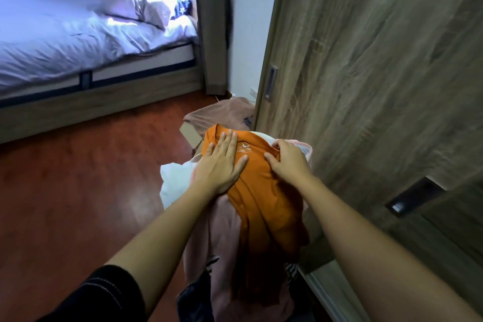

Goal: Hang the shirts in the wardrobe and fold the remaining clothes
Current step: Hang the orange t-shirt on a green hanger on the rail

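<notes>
Forearms stretched ahead, my left hand (222, 162) lies flat and released on the orange shirt (264, 206); my right hand (288, 162) grasps its cloth. It tops the clothes pile (219, 238) just beside the wardrobe door (366, 73). I reckon I'm picking it for hanging; next, lift it free.

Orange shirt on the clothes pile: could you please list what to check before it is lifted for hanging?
1. Grip of the right hand on the orange fabric shirt: ok, fingers bunch the fabric near the collar.
2. Support from the left hand: ok, it lies flat on the shirt.
3. Shirt free of the pink garment beneath: cannot tell.
4. Hanger ready: not ok, none visible.
5. Opening past the wood-grain sliding wardrobe door: cannot tell.
</notes>
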